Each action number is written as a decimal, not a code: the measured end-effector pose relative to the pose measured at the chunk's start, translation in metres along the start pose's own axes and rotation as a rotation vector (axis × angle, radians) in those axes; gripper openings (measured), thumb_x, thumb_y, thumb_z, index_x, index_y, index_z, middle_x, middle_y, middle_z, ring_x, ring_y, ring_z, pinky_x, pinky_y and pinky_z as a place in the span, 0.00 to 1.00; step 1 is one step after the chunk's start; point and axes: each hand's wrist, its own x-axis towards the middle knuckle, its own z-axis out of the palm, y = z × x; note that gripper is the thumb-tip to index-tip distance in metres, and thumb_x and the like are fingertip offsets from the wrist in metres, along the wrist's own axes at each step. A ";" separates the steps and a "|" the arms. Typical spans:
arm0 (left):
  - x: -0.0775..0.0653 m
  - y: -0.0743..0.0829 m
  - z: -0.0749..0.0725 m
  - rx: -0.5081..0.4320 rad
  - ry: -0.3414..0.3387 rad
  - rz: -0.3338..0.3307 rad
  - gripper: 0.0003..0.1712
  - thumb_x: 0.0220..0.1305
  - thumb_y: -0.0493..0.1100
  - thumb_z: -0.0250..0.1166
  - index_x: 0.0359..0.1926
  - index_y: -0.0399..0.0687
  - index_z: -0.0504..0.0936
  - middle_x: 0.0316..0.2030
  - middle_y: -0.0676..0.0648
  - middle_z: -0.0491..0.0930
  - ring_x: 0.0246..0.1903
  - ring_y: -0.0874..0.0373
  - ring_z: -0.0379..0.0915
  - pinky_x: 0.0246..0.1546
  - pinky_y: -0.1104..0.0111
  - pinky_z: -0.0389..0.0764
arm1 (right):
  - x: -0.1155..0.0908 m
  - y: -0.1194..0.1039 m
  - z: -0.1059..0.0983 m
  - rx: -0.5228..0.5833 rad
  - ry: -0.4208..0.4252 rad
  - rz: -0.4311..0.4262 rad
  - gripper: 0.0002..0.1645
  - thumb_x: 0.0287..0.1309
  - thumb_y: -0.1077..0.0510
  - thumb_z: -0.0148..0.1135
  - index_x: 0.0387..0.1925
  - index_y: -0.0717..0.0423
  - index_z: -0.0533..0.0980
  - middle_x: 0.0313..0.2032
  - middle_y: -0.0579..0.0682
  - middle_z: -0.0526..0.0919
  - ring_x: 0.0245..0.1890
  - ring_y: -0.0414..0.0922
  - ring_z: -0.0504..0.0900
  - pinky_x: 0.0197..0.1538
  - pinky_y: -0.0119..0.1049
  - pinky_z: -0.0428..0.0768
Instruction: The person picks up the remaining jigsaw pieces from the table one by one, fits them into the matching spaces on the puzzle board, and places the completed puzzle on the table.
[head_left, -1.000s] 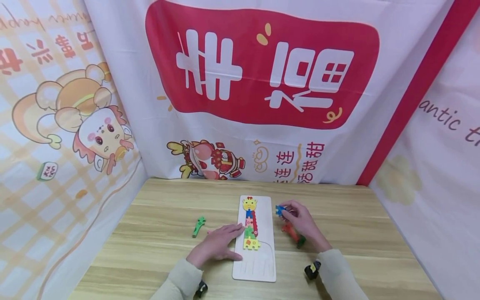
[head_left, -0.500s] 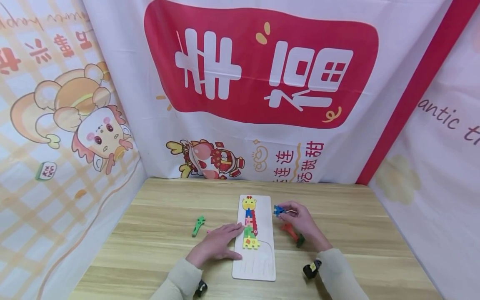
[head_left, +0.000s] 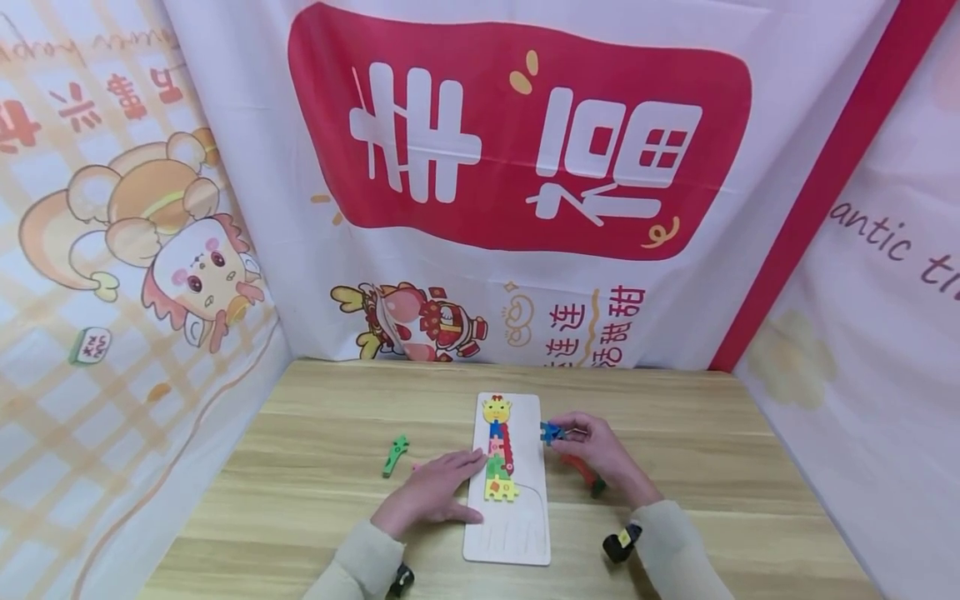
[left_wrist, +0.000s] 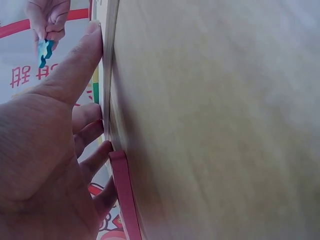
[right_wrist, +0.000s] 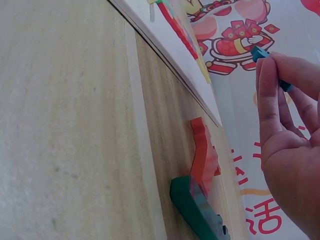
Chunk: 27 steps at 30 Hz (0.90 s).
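Note:
A white puzzle board (head_left: 510,533) lies lengthwise on the table, with giraffe pieces set in its upper part: a yellow head (head_left: 496,409), then blue, pink, green and yellow pieces (head_left: 498,490) and a red strip. Along the board's left edge rests my left hand (head_left: 435,490), its thumb and fingers spread and relaxed, as the left wrist view also shows. Just off the right edge, my right hand (head_left: 600,450) pinches a blue puzzle piece (head_left: 551,432) between thumb and fingertips. In the right wrist view that blue piece (right_wrist: 259,53) is held up, partly hidden by the fingers.
A green puzzle piece (head_left: 395,456) lies left of the board. Beside my left fingers is a pink piece (left_wrist: 125,195). Orange-red (right_wrist: 202,155) and dark green (right_wrist: 192,205) pieces lie under my right hand. Printed cloths (head_left: 517,317) hang behind the table and at both sides.
My right hand has carried the blue puzzle piece left and slightly nearer, up to the board's right edge. My left hand stays in place on the board.

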 end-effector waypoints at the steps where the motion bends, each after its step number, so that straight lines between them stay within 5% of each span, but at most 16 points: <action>1: 0.000 0.000 0.000 0.004 0.002 0.000 0.59 0.54 0.76 0.68 0.81 0.61 0.58 0.81 0.53 0.56 0.79 0.46 0.54 0.76 0.41 0.61 | 0.000 0.000 0.001 -0.006 0.000 -0.008 0.24 0.59 0.59 0.75 0.57 0.53 0.81 0.53 0.55 0.85 0.48 0.47 0.86 0.52 0.40 0.88; 17: -0.001 0.002 -0.001 0.015 -0.012 -0.011 0.59 0.55 0.76 0.68 0.81 0.61 0.57 0.82 0.53 0.55 0.79 0.45 0.53 0.74 0.36 0.61 | -0.002 0.006 0.007 -0.154 0.023 -0.044 0.18 0.58 0.53 0.77 0.51 0.48 0.86 0.43 0.48 0.87 0.40 0.45 0.82 0.42 0.35 0.84; 27: 0.000 0.002 -0.001 0.024 -0.015 -0.001 0.59 0.56 0.76 0.67 0.82 0.60 0.56 0.81 0.53 0.55 0.79 0.47 0.54 0.77 0.43 0.62 | -0.010 0.002 0.011 -0.158 -0.033 -0.058 0.22 0.54 0.53 0.79 0.52 0.47 0.86 0.46 0.47 0.88 0.44 0.46 0.84 0.47 0.34 0.85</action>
